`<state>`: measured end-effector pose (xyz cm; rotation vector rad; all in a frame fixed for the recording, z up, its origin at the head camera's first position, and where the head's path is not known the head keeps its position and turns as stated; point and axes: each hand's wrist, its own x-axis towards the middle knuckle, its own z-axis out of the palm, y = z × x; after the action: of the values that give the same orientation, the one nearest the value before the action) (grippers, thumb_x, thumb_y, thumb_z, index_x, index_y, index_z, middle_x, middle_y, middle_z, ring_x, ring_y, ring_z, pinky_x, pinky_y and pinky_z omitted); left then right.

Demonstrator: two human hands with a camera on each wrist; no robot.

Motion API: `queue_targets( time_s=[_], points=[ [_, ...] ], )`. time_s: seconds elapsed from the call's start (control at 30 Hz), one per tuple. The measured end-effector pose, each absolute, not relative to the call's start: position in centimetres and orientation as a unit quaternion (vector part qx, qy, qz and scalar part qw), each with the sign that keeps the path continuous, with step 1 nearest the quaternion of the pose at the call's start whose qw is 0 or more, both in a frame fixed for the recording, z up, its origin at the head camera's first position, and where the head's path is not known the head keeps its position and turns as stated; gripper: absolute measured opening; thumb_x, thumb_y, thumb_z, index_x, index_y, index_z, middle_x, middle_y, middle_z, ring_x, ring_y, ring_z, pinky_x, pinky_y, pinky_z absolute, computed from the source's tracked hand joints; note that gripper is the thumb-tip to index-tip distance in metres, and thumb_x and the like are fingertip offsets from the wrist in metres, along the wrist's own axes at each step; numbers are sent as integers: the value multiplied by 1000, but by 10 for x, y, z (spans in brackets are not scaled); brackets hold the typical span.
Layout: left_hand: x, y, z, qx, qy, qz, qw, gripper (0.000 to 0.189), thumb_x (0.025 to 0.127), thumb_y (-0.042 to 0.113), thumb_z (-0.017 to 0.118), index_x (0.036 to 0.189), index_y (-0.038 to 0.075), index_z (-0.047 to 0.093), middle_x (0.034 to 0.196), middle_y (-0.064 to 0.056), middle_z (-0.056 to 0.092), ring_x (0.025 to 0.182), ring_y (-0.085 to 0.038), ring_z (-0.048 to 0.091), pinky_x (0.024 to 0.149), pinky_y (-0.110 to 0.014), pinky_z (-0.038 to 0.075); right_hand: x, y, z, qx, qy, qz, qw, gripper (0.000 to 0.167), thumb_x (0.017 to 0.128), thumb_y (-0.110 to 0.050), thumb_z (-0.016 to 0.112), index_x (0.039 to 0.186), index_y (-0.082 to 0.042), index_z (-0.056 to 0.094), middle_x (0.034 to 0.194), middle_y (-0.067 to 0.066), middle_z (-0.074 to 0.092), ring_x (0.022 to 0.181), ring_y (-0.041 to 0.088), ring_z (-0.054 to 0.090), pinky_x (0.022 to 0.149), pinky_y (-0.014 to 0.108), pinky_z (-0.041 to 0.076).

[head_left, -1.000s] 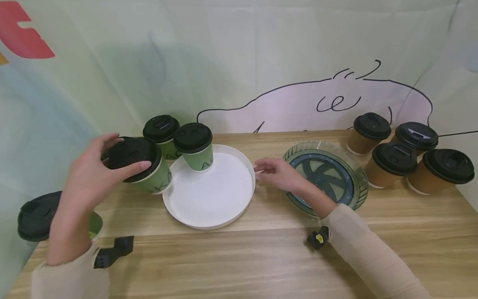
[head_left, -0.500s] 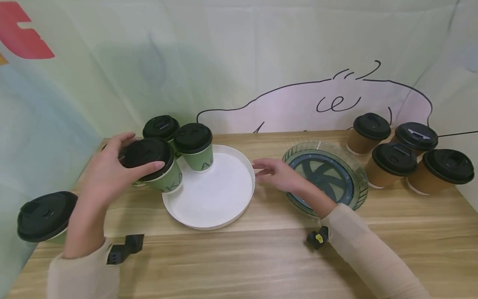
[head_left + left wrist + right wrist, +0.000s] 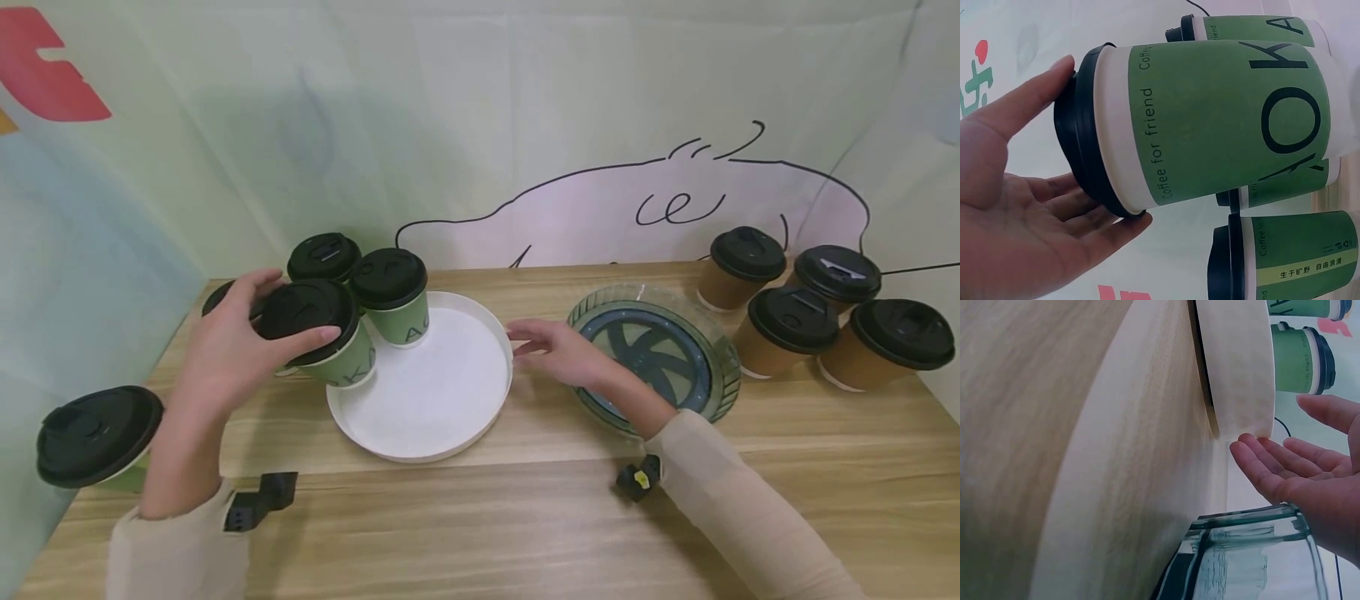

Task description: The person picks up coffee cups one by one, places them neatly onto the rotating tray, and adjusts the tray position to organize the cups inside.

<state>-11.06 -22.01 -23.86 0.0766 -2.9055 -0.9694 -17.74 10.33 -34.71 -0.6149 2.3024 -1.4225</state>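
Note:
My left hand (image 3: 228,358) grips a green paper coffee cup (image 3: 347,363) by its black lid, thumb on one side and fingers on the other. The cup overlaps the left rim of a round white tray (image 3: 438,408). Lettering shows on this cup's side (image 3: 1210,119) in the left wrist view. Another green coffee cup (image 3: 400,321) stands upright at the tray's back left. At the tray's right side is my right hand (image 3: 562,352), fingers loosely extended and holding nothing. Its fingertips (image 3: 1246,439) are right at the tray's wall in the right wrist view.
More green cups stand around the left hand: one behind the tray (image 3: 322,257), one partly hidden behind the fingers, and one at the front left (image 3: 97,437). A ribbed glass dish (image 3: 723,367) lies under the right forearm. Several brown lidded cups (image 3: 772,337) stand at the right.
My left hand has moved right with the green coffee cup, bringing it over the tray's left edge beside the other cup. My right hand has stayed at the tray's right rim.

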Motion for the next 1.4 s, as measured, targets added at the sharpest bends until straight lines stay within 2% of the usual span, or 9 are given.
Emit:
queue_targets(
  time_s=[0.4, 1.4],
  points=[
    [-110, -214, -246, 17, -949, -313, 17, 98, 75, 49, 70, 144, 1, 19, 141, -23, 30, 127, -47, 24, 96, -62, 25, -176, 106, -348, -214, 808, -521, 175, 44, 87, -1, 58, 128, 9, 45, 122, 22, 54, 107, 30, 55, 89, 37, 46],
    [-119, -213, -259, 30, -944, -328, -4, 101, 74, 49, 71, 144, 2, 15, 143, -23, 27, 130, -45, 19, 98, -63, 21, -180, 107, -350, -203, 811, -521, 169, 43, 87, -5, 60, 127, 8, 48, 120, 19, 56, 106, 28, 56, 89, 38, 46]
  ],
)
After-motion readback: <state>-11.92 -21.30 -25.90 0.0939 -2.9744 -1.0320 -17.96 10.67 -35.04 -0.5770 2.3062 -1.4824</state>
